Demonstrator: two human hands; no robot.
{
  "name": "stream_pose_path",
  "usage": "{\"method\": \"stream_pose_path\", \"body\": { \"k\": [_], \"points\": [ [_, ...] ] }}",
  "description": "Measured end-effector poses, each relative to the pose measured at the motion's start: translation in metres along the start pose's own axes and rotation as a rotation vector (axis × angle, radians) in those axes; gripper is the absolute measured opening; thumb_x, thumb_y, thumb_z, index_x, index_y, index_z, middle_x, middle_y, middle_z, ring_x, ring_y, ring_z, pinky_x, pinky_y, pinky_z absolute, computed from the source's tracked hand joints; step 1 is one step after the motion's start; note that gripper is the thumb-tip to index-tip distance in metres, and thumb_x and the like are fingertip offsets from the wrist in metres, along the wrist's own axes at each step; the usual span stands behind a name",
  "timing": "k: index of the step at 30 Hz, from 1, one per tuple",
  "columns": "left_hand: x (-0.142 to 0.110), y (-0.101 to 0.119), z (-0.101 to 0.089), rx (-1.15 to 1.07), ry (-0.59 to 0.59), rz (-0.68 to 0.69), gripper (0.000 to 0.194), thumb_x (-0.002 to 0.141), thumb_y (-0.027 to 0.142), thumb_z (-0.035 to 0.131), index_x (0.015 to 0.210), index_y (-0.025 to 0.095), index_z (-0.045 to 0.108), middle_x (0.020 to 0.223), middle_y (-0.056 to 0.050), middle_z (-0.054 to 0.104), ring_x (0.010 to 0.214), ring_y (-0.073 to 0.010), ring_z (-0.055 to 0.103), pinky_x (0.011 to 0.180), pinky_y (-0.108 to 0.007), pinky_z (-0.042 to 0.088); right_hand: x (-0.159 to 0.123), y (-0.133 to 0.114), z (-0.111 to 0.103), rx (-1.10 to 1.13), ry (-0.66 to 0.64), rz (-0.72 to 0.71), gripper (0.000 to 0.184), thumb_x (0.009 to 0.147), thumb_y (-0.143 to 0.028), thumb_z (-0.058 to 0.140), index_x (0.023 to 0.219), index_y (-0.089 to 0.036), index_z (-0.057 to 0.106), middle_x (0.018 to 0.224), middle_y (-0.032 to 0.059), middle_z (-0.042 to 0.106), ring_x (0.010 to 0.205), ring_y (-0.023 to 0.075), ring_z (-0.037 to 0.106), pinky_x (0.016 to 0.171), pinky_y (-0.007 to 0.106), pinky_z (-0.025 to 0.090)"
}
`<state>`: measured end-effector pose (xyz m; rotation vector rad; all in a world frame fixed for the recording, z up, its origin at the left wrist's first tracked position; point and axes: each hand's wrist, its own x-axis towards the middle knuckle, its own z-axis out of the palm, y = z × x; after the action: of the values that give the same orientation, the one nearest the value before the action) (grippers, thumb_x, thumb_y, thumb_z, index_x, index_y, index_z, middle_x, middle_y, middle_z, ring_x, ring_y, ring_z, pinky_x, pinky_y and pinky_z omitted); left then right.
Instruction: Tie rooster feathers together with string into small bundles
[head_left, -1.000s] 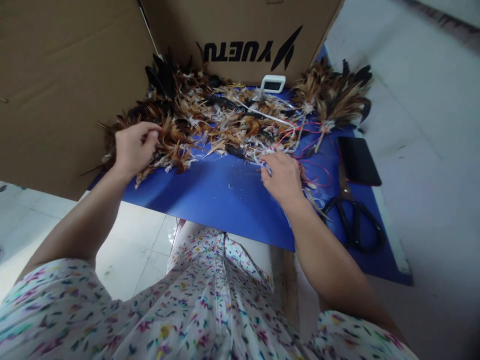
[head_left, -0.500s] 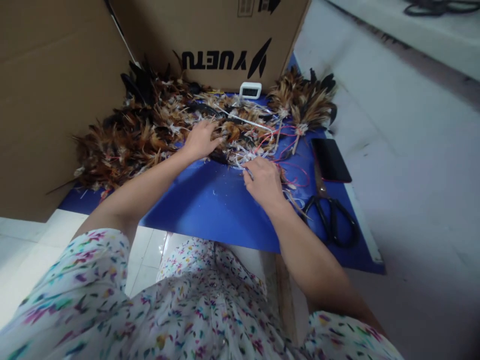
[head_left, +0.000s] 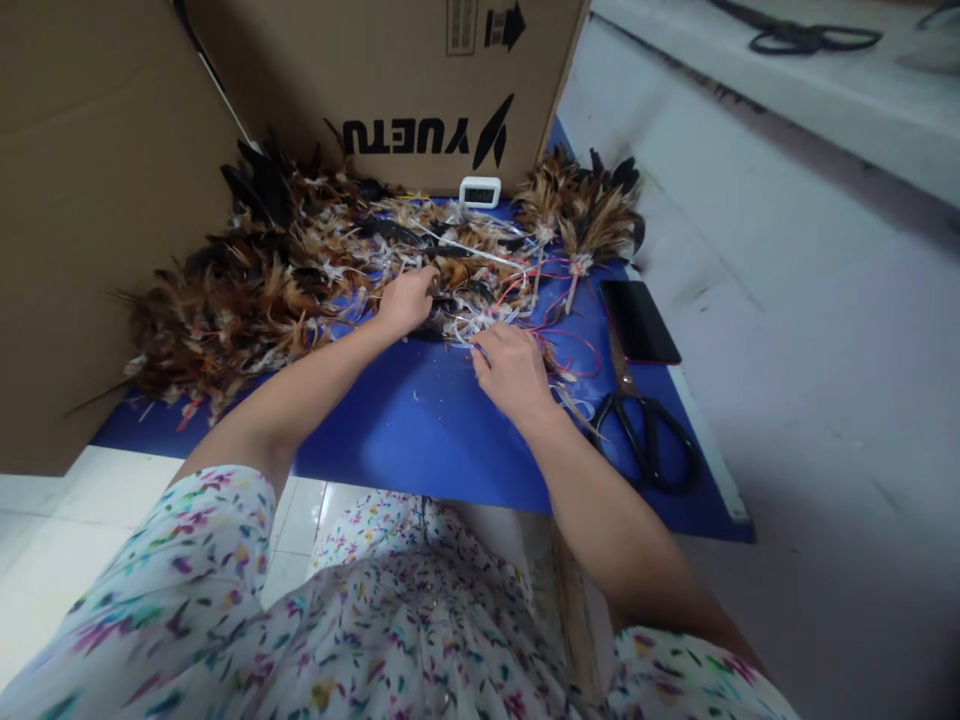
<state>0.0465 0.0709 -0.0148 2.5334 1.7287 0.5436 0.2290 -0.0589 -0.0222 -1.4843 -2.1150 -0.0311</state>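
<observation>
My left hand (head_left: 407, 302) reaches into a spread of brown and black feathers (head_left: 457, 272) on the blue tabletop. Its fingers are drawn together on feathers at the near edge of the heap. My right hand (head_left: 514, 368) is closed just to the right, with its fingers curled down beside white ties (head_left: 480, 325). What lies between those fingers is hidden. Thin red string (head_left: 576, 345) loops out on the table past the right hand. Black-handled scissors (head_left: 651, 440) lie right of my right forearm.
A phone (head_left: 641, 320) lies by the table's right edge. Behind the feathers stand a small white digital clock (head_left: 480, 192) and a cardboard box (head_left: 420, 70). A large feather pile (head_left: 225, 310) fills the left side, and feather bundles (head_left: 592, 215) lie at the back right.
My left hand's fingers, spread over the feathers before, have closed together. My right hand stays by the white ties. The whole view has shifted a little.
</observation>
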Motion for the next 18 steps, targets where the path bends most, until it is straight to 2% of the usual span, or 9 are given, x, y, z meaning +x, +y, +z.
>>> {"method": "stream_pose_path", "body": {
  "k": [5, 8, 12, 15, 18],
  "points": [
    [-0.019, -0.003, -0.005, -0.027, 0.053, 0.107, 0.04, 0.084, 0.011, 0.051, 0.119, 0.018, 0.068, 0.12, -0.012, 0.071, 0.112, -0.0259, 0.067, 0.1, -0.04, 0.052, -0.001, 0.0, 0.001, 0.003, 0.026, -0.019, 0.02, 0.091, -0.015, 0.053, 0.095, -0.016, 0.072, 0.098, 0.0128, 0.069, 0.094, 0.0261, 0.061, 0.086, 0.04, 0.045],
    [-0.039, 0.001, -0.01, -0.04, 0.034, 0.186, 0.035, 0.085, 0.013, 0.052, 0.115, 0.017, 0.07, 0.114, -0.012, 0.073, 0.11, -0.0254, 0.067, 0.097, -0.039, 0.053, -0.001, 0.001, 0.002, -0.013, 0.046, -0.032, 0.021, 0.092, -0.015, 0.052, 0.094, -0.016, 0.072, 0.096, 0.0125, 0.069, 0.093, 0.0261, 0.061, 0.086, 0.039, 0.045],
    [-0.055, 0.007, -0.021, -0.15, -0.026, 0.268, 0.035, 0.085, 0.035, 0.064, 0.113, 0.015, 0.071, 0.103, -0.011, 0.074, 0.096, -0.0229, 0.069, 0.088, -0.034, 0.054, 0.0, -0.001, 0.001, -0.01, 0.057, -0.034, 0.021, 0.092, -0.016, 0.051, 0.094, -0.017, 0.072, 0.095, 0.0119, 0.069, 0.091, 0.0255, 0.061, 0.084, 0.039, 0.045],
    [-0.047, 0.004, -0.03, -0.184, 0.068, 0.256, 0.033, 0.093, 0.041, 0.053, 0.099, 0.017, 0.074, 0.096, -0.009, 0.074, 0.092, -0.0212, 0.068, 0.088, -0.034, 0.052, 0.001, -0.002, 0.0, -0.002, 0.054, -0.027, 0.022, 0.092, -0.016, 0.051, 0.094, -0.017, 0.073, 0.095, 0.0118, 0.069, 0.091, 0.0253, 0.061, 0.084, 0.038, 0.045],
    [-0.021, -0.003, -0.034, -0.145, 0.139, 0.213, 0.03, 0.094, 0.027, 0.047, 0.1, 0.018, 0.074, 0.101, -0.009, 0.074, 0.098, -0.022, 0.067, 0.093, -0.036, 0.05, 0.001, -0.003, -0.001, 0.002, 0.026, -0.006, 0.022, 0.093, -0.015, 0.05, 0.093, -0.016, 0.073, 0.095, 0.0128, 0.069, 0.091, 0.0256, 0.062, 0.084, 0.038, 0.044]
  ]
}}
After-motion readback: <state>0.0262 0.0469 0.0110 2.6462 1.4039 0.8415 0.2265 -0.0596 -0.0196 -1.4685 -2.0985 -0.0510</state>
